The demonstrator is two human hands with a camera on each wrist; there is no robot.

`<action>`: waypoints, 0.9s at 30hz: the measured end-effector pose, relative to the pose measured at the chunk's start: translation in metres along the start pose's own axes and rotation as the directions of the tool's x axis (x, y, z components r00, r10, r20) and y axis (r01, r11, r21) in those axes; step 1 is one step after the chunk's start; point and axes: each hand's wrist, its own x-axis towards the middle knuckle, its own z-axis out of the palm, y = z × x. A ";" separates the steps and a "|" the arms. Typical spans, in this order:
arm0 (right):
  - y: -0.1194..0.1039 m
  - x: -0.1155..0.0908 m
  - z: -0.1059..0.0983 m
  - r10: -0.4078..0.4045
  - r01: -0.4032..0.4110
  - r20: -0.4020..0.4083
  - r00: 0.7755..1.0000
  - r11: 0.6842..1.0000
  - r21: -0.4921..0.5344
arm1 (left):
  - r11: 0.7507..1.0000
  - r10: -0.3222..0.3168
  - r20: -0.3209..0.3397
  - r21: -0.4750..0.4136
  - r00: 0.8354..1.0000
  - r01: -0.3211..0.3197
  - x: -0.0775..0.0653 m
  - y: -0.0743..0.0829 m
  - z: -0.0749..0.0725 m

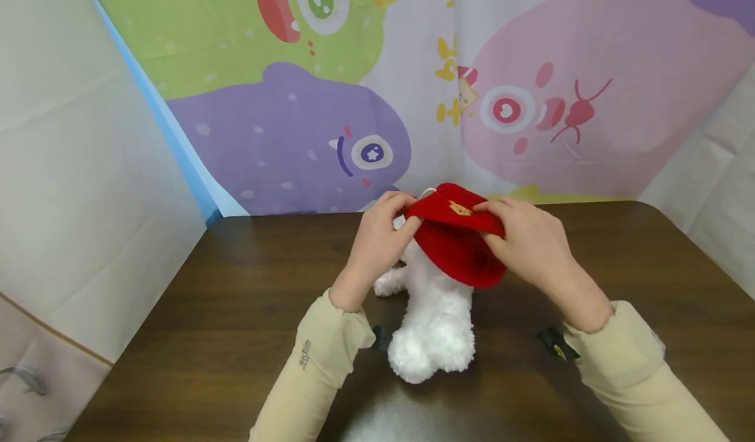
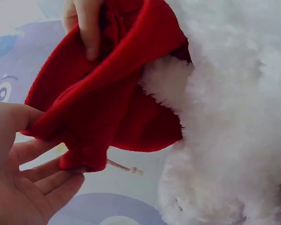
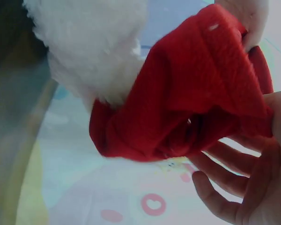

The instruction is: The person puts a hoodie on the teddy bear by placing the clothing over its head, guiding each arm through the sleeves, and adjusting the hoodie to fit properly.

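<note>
A white plush toy [image 1: 439,317] lies on the brown table, its fluffy feet toward me. Over its upper end hangs a red cloth doll garment [image 1: 457,258] with a small gold emblem on it. My left hand [image 1: 375,240] pinches the garment's left edge between thumb and fingers, while my right hand [image 1: 533,242] grips the right edge. Between them the cloth is spread, showing a dark hollow below the upper edge. In the left wrist view a white furry part of the toy [image 2: 168,79] reaches into the garment. The toy's head is hidden from the head view.
The brown table [image 1: 194,337] runs back to a cartoon-printed curtain [image 1: 436,120]. White sheets [image 1: 71,166] hang at both sides. Near my sleeves are dark pieces, one a dark strap [image 1: 557,343].
</note>
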 end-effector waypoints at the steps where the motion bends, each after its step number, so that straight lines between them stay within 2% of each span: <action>1: 0.000 0.000 -0.003 0.016 -0.016 0.002 1.000 1.000 -0.003 | 1.000 0.008 -0.017 -0.012 1.000 -0.008 0.000 0.000 -0.001; 6: 0.000 0.002 -0.018 0.121 -0.121 -0.007 0.993 0.993 0.006 | 0.996 0.070 -0.130 -0.048 0.989 -0.076 0.002 0.002 -0.001; 10: 0.002 0.005 -0.023 0.198 -0.197 -0.028 0.980 0.980 0.031 | 0.991 0.127 -0.240 -0.019 0.962 -0.136 0.004 0.003 -0.004; 13: 0.004 0.009 -0.023 0.203 -0.198 -0.031 0.979 0.974 0.109 | 0.991 0.133 -0.292 0.007 0.947 -0.137 0.005 0.001 -0.007; 18: 0.005 0.015 -0.014 0.180 -0.159 -0.047 0.983 0.943 0.291 | 0.993 0.109 -0.295 -0.004 0.949 -0.115 0.002 -0.003 -0.006; 24: 0.005 0.024 -0.002 0.247 -0.203 -0.041 0.968 0.868 0.453 | 0.996 0.080 -0.302 -0.001 0.950 -0.084 0.002 -0.009 -0.001; 27: 0.006 0.032 0.004 0.260 -0.230 0.013 0.966 0.827 0.513 | 0.998 0.061 -0.308 -0.011 0.950 -0.067 0.004 -0.013 0.001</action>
